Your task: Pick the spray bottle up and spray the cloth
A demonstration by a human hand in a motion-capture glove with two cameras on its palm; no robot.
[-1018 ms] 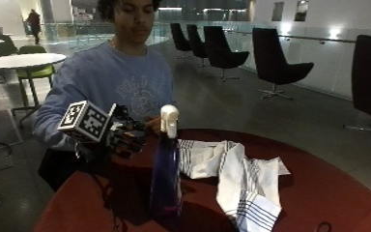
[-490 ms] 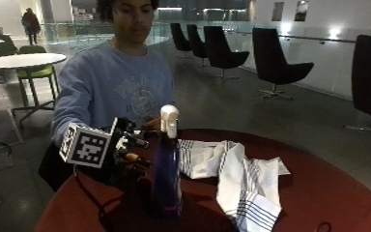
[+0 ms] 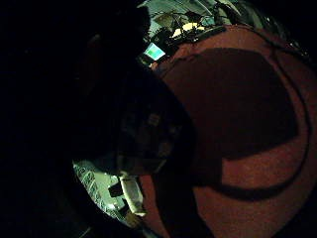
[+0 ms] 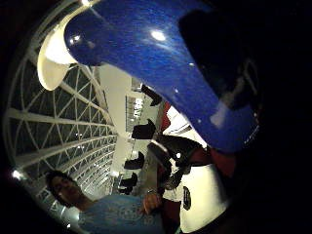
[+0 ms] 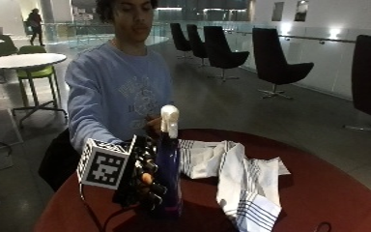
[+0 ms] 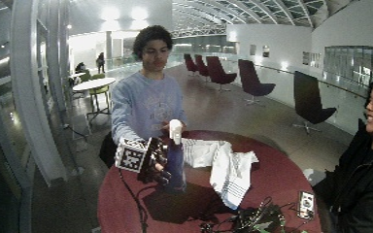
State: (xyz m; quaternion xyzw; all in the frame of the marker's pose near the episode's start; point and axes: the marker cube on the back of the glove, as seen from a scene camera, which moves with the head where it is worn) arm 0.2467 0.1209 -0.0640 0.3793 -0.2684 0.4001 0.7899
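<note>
Wrapping gloved right hand round the lower body of the blue spray bottle, fingers curled against it. Standing upright on the red table, white nozzle on top. Lying just beside, well within reach: the striped cloth. Probably best lifting straight up, keeping upright, then turning nozzle toward the cloth before squeezing.

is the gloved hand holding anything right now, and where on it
Yes: the gloved right hand grips the blue spray bottle around the lower part of its body, well below the white spray head. The bottle stands upright on the table.
</note>
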